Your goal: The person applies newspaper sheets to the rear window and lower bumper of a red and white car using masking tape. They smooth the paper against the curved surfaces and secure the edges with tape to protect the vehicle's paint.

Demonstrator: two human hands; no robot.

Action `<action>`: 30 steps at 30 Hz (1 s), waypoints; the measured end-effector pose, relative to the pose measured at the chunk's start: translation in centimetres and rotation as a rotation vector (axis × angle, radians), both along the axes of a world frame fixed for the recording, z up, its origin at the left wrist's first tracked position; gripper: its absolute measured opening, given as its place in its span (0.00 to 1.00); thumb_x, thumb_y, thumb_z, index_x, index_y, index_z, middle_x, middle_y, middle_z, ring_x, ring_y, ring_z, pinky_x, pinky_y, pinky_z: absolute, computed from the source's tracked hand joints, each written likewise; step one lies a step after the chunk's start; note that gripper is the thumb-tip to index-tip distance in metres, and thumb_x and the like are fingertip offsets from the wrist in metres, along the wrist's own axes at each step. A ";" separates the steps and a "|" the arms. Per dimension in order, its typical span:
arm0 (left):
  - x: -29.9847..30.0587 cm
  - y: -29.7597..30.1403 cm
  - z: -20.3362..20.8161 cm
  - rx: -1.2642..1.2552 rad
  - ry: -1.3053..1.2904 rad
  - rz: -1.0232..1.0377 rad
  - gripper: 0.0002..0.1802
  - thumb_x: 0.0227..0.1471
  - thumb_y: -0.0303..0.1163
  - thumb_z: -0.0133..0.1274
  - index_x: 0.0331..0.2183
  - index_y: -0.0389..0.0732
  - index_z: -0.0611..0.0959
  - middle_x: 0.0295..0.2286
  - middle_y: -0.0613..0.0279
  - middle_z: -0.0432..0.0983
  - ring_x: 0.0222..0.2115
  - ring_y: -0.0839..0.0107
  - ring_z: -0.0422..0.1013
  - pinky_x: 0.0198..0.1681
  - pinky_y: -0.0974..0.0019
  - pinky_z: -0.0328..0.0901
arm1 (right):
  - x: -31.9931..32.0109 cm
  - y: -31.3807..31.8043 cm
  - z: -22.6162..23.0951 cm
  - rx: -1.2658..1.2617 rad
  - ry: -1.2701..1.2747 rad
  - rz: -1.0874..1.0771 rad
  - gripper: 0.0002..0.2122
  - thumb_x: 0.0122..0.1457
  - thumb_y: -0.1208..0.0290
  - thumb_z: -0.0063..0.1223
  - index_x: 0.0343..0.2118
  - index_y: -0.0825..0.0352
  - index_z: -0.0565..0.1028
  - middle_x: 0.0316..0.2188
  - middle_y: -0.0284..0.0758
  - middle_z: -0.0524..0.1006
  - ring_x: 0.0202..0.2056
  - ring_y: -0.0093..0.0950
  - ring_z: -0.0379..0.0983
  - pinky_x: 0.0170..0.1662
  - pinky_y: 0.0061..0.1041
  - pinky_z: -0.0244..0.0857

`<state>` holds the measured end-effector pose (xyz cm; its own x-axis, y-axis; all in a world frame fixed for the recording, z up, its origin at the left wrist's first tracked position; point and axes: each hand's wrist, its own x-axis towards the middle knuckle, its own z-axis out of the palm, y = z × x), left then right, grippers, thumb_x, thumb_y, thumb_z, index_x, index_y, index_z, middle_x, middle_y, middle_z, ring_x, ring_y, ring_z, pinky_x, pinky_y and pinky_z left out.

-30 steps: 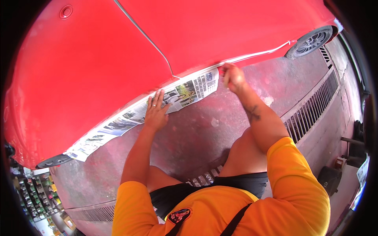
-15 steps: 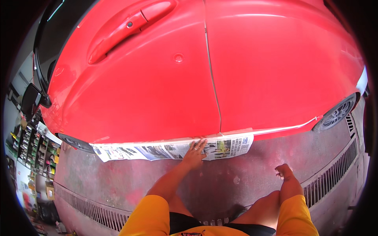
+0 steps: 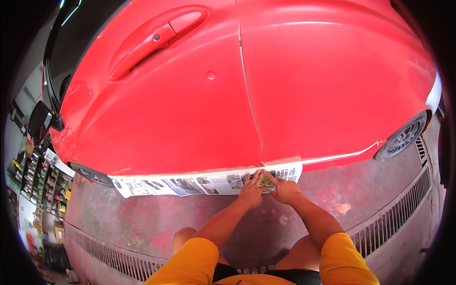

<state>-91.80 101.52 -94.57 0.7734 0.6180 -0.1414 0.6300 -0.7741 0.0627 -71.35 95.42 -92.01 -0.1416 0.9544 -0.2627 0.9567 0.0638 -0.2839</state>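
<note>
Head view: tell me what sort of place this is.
Probably a car body or paint workshop: newspaper lines the lower edge of the red car, pinkish patches mark the floor, and shelves hold small containers.

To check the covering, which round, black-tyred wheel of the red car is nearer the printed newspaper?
The left wheel: the newspaper ends beside it; the right wheel stands apart.

Loose orange-yellow short sleeves; black shorts.
</note>
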 end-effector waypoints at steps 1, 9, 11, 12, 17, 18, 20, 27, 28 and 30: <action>0.7 -0.1 1.0 0.002 0.045 -0.003 0.29 0.53 0.41 0.62 0.57 0.49 0.83 0.75 0.46 0.41 0.76 0.52 0.40 0.76 0.39 0.38 | -0.4 0.4 -0.3 0.000 -0.058 -0.010 0.46 0.63 0.54 0.59 0.78 0.45 0.42 0.44 0.48 0.84 0.44 0.46 0.84 0.47 0.45 0.78; -0.3 1.1 0.9 -0.050 -0.024 -0.009 0.33 0.50 0.44 0.65 0.59 0.53 0.82 0.75 0.49 0.42 0.76 0.54 0.40 0.75 0.36 0.37 | -0.4 1.8 -2.2 0.029 -0.208 -0.017 0.46 0.66 0.60 0.56 0.78 0.37 0.36 0.43 0.43 0.85 0.39 0.40 0.86 0.41 0.42 0.80; -0.3 0.7 1.0 -0.051 -0.038 0.009 0.33 0.50 0.45 0.65 0.59 0.53 0.82 0.75 0.49 0.42 0.76 0.54 0.40 0.76 0.36 0.36 | -0.4 1.9 -1.3 0.023 -0.191 -0.052 0.45 0.65 0.61 0.56 0.78 0.35 0.39 0.42 0.43 0.86 0.40 0.41 0.86 0.42 0.42 0.80; -0.2 0.6 1.1 -0.062 -0.040 0.023 0.33 0.50 0.45 0.65 0.59 0.52 0.82 0.75 0.50 0.43 0.76 0.54 0.40 0.76 0.36 0.36 | -0.5 2.0 -1.0 0.020 -0.182 -0.069 0.44 0.65 0.61 0.55 0.77 0.34 0.40 0.41 0.43 0.86 0.40 0.41 0.86 0.42 0.42 0.79; -0.1 1.2 1.5 -0.101 -0.030 0.028 0.33 0.50 0.45 0.65 0.59 0.51 0.82 0.74 0.49 0.44 0.75 0.54 0.41 0.76 0.38 0.35 | 3.3 0.9 -1.2 0.067 -0.180 -0.164 0.42 0.64 0.61 0.56 0.76 0.29 0.45 0.41 0.43 0.86 0.41 0.42 0.85 0.43 0.43 0.79; -0.3 1.4 1.7 -0.115 -0.028 0.024 0.33 0.50 0.44 0.65 0.59 0.51 0.82 0.74 0.49 0.44 0.75 0.54 0.41 0.76 0.39 0.36 | 4.1 0.4 -1.1 0.059 -0.173 -0.190 0.42 0.64 0.60 0.56 0.76 0.28 0.46 0.41 0.43 0.86 0.41 0.42 0.85 0.44 0.43 0.79; -0.2 1.6 1.9 -0.137 -0.043 0.021 0.33 0.51 0.44 0.64 0.60 0.51 0.81 0.74 0.49 0.44 0.75 0.54 0.41 0.76 0.41 0.36 | 5.7 -0.4 -0.9 0.049 -0.232 -0.241 0.41 0.65 0.61 0.55 0.76 0.27 0.45 0.41 0.41 0.85 0.40 0.40 0.85 0.44 0.42 0.79; -2.6 1.9 -0.6 -0.043 -0.121 -0.011 0.44 0.55 0.45 0.63 0.70 0.53 0.66 0.75 0.53 0.43 0.76 0.58 0.39 0.77 0.43 0.37 | 9.7 -2.1 -1.4 -0.005 -0.387 -0.367 0.46 0.64 0.54 0.60 0.76 0.29 0.38 0.41 0.42 0.85 0.42 0.42 0.85 0.46 0.44 0.79; -3.7 2.3 -0.9 -0.007 -0.107 -0.021 0.44 0.55 0.45 0.63 0.70 0.53 0.66 0.75 0.54 0.43 0.76 0.59 0.39 0.77 0.43 0.37 | 10.0 -2.2 -1.3 -0.013 -0.384 -0.391 0.46 0.64 0.54 0.60 0.76 0.30 0.38 0.41 0.43 0.85 0.42 0.43 0.85 0.46 0.44 0.79; -6.1 3.1 -0.5 0.024 -0.058 -0.032 0.45 0.54 0.43 0.63 0.70 0.52 0.66 0.75 0.58 0.43 0.76 0.63 0.39 0.77 0.44 0.35 | 10.7 -2.8 -1.7 -0.022 -0.366 -0.442 0.46 0.64 0.54 0.59 0.76 0.30 0.38 0.42 0.44 0.85 0.42 0.43 0.85 0.46 0.45 0.79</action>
<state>-97.89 104.61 -95.02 0.7990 0.5958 -0.0812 0.6010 -0.7953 0.0791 -60.69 92.60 -93.71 0.3739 0.8960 -0.2396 0.9272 -0.3672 0.0740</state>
